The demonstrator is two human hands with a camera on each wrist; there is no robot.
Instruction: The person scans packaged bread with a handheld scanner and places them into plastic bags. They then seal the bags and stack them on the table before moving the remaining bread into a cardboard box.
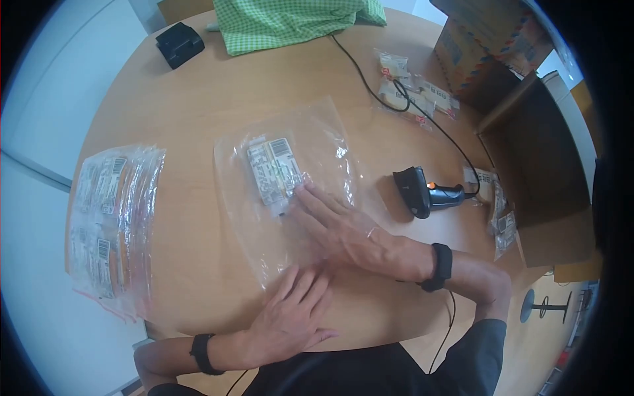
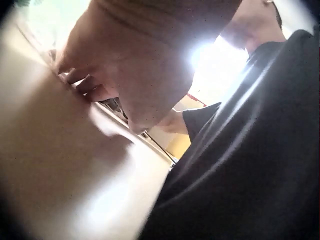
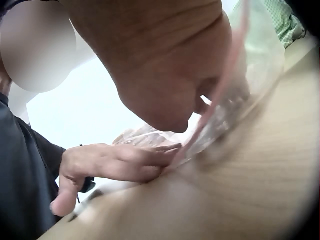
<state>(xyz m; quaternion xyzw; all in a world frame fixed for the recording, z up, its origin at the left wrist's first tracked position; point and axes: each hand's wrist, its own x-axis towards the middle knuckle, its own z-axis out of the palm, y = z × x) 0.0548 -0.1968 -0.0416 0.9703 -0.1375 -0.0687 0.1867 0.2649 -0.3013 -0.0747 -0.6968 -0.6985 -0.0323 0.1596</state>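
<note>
A clear plastic bag point(image 1: 317, 132) lies in the middle of the table, and a small packet with a barcode label point(image 1: 274, 170) shows within its outline. My right hand point(image 1: 353, 237) reaches over the bag with extended fingers, its fingertips right at the packet's lower corner. In the right wrist view the bag's pink edge strip point(image 3: 220, 97) crosses in front of that hand, with clear film around the fingers. My left hand point(image 1: 294, 317) rests with fairly straight fingers at the bag's near edge. Its fingertips meet the pink strip in the right wrist view.
Filled clear bags point(image 1: 112, 224) of labelled packets lie at the left. A barcode scanner point(image 1: 426, 191) with a cable sits to the right, near a cardboard box point(image 1: 548, 171). Small packets point(image 1: 416, 92), a black device point(image 1: 179, 45) and a green checked cloth point(image 1: 284, 26) lie farther back.
</note>
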